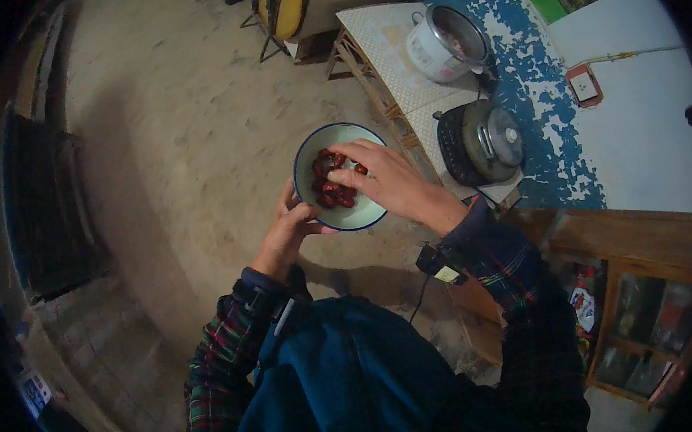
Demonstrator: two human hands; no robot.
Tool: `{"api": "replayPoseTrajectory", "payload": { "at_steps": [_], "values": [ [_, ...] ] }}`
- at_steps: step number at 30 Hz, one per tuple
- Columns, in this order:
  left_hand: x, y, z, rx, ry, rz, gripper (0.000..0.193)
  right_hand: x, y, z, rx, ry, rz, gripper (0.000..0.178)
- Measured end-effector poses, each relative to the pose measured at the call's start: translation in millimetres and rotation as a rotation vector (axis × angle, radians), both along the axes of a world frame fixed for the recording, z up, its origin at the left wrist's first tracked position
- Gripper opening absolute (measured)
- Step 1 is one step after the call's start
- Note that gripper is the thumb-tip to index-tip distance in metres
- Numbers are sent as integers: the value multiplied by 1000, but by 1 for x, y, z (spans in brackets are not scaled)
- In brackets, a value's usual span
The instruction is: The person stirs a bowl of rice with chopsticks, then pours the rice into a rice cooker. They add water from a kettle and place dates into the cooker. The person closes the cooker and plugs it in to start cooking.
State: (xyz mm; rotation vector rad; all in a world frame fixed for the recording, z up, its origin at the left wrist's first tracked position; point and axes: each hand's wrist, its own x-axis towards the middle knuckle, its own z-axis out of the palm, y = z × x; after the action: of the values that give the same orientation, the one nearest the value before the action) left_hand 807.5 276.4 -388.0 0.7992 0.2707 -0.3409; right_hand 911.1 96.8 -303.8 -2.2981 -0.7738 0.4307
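My left hand [286, 226] grips a white enamel bowl [371, 212] with a dark blue rim, its thumb over the near left edge. Shiny, dark red fruits that look like red dates [335, 194] lie in the bottom of the bowl. Inside the bowl is my right hand [388, 179], reaching in over the right rim. Its thumb and curled fingers close round some of the dates, partly hiding them.
On a patterned tabletop [397, 32] to the right stand a white pot [433, 49] and a dark cooker with a glass lid [501, 137]. A wooden cabinet with glass panes [642, 316] stands at the lower right. A dark box-shaped thing [48, 197] stands at the left.
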Motion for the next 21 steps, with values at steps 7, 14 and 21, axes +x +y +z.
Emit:
{"api": "replayPoseTrajectory", "payload": {
  "at_steps": [7, 14, 21],
  "values": [
    [23, 17, 12, 9, -18, -44, 71, 2, 24, -19, -305, -95, 93, 49],
    [28, 26, 8, -9, -5, -52, 72, 22, 50, -27, -7, 340, -264, 30],
    [42, 38, 7, -23, -22, -46, 74, 39, 36, 19, 83, 274, -19, 42]
  ]
}}
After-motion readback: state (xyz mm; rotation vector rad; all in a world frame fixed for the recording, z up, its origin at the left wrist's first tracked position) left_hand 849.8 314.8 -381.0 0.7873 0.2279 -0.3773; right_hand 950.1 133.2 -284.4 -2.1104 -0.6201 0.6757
